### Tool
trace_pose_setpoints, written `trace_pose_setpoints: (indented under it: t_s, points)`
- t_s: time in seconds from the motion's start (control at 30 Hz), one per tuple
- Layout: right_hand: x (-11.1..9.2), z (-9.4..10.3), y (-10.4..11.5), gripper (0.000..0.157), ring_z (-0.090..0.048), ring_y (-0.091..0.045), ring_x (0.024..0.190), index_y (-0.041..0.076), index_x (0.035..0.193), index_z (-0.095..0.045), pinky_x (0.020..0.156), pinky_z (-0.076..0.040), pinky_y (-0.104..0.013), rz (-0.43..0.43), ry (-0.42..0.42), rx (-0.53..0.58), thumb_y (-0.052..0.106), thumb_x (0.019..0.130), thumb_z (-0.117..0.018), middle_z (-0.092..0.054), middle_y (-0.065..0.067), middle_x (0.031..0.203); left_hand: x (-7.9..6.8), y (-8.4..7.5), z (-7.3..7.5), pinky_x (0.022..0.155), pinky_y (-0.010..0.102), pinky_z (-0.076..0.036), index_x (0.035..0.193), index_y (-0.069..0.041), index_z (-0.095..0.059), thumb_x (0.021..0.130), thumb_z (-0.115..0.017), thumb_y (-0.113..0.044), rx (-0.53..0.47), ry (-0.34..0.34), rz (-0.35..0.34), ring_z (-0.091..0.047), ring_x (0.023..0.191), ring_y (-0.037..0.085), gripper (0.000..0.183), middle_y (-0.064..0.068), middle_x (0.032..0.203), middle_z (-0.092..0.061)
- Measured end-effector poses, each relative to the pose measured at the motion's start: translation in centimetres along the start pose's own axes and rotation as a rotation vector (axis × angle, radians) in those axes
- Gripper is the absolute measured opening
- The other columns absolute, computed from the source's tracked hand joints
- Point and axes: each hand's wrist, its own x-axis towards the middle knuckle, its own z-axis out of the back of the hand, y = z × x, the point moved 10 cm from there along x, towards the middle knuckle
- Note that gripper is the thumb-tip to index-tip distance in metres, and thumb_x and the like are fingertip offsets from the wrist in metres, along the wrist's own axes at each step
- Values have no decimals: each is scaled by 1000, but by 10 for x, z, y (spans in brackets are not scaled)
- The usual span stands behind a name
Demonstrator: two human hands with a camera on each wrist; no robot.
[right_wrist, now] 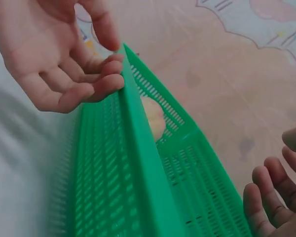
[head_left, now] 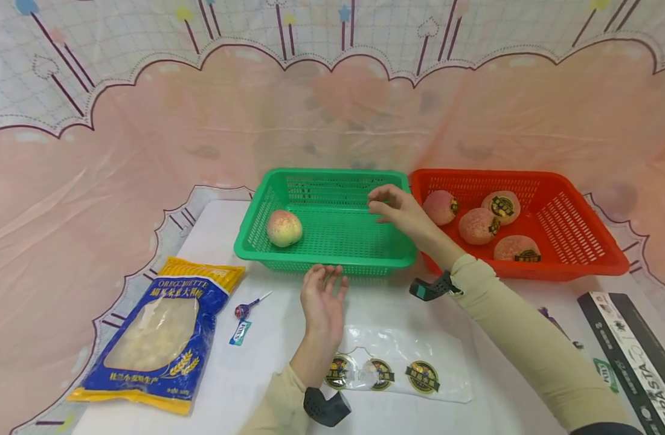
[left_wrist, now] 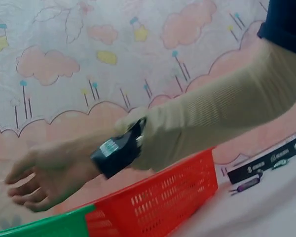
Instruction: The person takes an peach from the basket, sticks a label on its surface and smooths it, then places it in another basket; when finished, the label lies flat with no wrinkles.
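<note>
My right hand (head_left: 400, 211) hovers over the right part of a green basket (head_left: 332, 264), fingers loosely bent with nothing between them. In front of the basket's near rim is my left hand (head_left: 324, 305), palm turned up, fingers relaxed and holding nothing. The right wrist view puts the left hand's fingertips (right_wrist: 116, 81) close by the rim; whether they touch it I cannot tell. A single peach (head_left: 284, 228) lies at the left inside the green basket. Beside it stands a red basket (head_left: 577, 266) with several peaches (head_left: 478, 226) bearing black-and-gold stickers.
A clear plastic sheet with round stickers (head_left: 422, 377) lies in front. At left are a blue-and-yellow pasta bag (head_left: 153, 332), a lollipop (head_left: 242, 310) and a small mint packet (head_left: 240, 332). A black-and-white pasta box (head_left: 631, 356) lies at right, near another mint packet (head_left: 606, 374).
</note>
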Motion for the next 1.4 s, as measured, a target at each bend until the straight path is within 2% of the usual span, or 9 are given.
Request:
trace_pose_setpoints:
  t_s: [0.23,0.47,0.6,0.73,0.83,1.03,1.13,1.4]
  points:
    - [25,-22,-9,34,-52,-18,105,16,115,-47,89,-46,-38,-102,73,-50,31,86,-56,-50,-4,118,2,2,6,94,39,-41,94,-13,-40,91,-37,-16,-66,-67,-15,-48,97,19,5,2,99,-42]
    - [50,-44,-13,35,-52,-22,105,14,117,-45,91,-45,-42,-151,141,-3,26,87,-56,-48,-10,121,7,1,-2,96,39,-40,105,-12,-37,94,-28,-27,-109,-55,-35,-41,103,21,21,4,103,-39]
    - [62,-57,-14,35,-53,-21,104,15,117,-45,88,-47,-38,-177,175,3,27,86,-57,-48,-10,122,10,0,-3,95,39,-40,109,-12,-35,95,-26,-30,-128,-63,-46,-41,100,21,25,5,104,-39]
    - [74,-72,-18,36,-52,-24,108,15,118,-45,85,-49,-36,-220,223,19,27,86,-56,-48,-8,120,12,-4,-2,95,39,-40,114,-11,-32,97,-25,-33,-114,-62,-75,-41,99,20,28,6,107,-37]
    - [81,-82,-27,37,-49,-28,113,14,119,-45,89,-47,-40,-278,256,37,26,86,-57,-46,-7,120,14,-4,-1,95,39,-40,114,-12,-32,97,-28,-34,-105,-60,-85,-43,99,20,29,7,110,-37]
    - [90,-99,-43,41,-45,-29,119,15,123,-43,95,-42,-43,-381,300,58,23,85,-58,-42,-8,130,15,-1,3,91,38,-44,96,-12,-40,94,-39,-30,-84,-94,-100,-48,93,19,18,5,101,-43]
    - [92,-108,-48,44,-42,-29,122,15,125,-41,95,-42,-43,-414,330,66,23,85,-59,-40,-8,133,13,0,6,88,36,-47,94,-12,-40,93,-42,-28,-50,-109,-118,-49,92,19,17,5,101,-45]
    - [100,-134,-65,56,-43,-29,120,11,129,-37,93,-43,-45,-499,348,87,27,81,-63,-41,-11,131,10,2,5,85,34,-49,95,-15,-38,93,-37,-35,19,-100,-149,-52,91,15,20,4,110,-48]
